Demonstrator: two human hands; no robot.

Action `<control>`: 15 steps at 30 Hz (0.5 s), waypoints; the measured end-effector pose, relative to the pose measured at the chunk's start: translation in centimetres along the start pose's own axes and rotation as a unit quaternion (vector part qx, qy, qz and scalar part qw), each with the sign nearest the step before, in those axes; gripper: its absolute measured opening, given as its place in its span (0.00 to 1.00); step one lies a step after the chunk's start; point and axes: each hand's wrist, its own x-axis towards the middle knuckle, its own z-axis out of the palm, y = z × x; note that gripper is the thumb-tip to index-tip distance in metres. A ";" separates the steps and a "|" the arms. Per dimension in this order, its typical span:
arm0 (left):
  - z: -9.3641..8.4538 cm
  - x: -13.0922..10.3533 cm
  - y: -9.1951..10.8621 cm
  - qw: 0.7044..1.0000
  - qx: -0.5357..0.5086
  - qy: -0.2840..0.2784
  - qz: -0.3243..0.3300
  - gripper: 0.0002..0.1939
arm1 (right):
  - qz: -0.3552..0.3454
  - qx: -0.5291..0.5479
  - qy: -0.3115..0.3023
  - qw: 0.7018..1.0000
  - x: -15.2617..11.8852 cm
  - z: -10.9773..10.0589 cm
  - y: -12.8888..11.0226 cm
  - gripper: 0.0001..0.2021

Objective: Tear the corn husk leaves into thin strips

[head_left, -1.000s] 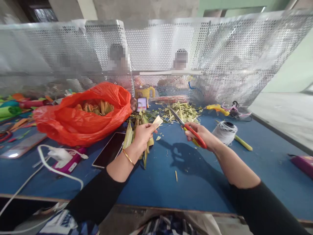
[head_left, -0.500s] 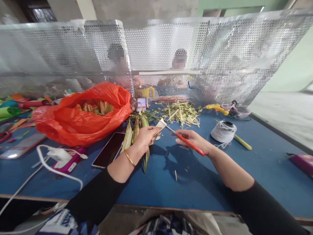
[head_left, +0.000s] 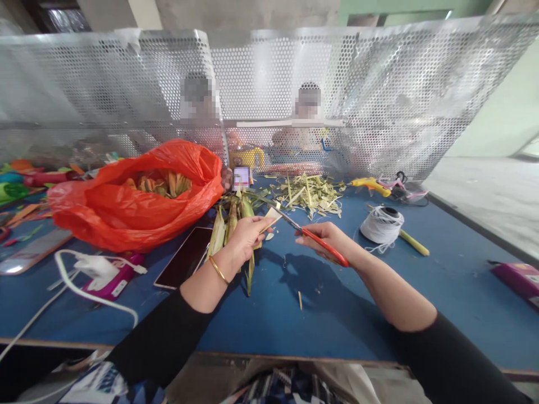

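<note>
Cutting looks underway: red-handled scissors (head_left: 323, 246), gripped in right hand (head_left: 336, 238), now reach the pale husk strip (head_left: 272, 215) pinched by left hand (head_left: 247, 234), frame centre; 1 s ago blades stood clear.

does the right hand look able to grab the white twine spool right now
Probably not straight away: the right hand grips red-handled scissors, though nothing visible stands between it and the spool.

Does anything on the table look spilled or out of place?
Slightly: one pale sliver lies alone on the table, apart from the heaped trimmings and the scissors in the right hand, like a stray scrap.
</note>
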 end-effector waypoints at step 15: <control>-0.5 -0.2 1.6 0.989 -0.128 0.073 -0.010 0.06 | 0.108 -0.042 -0.116 0.986 0.7 -1.5 0.9 0.16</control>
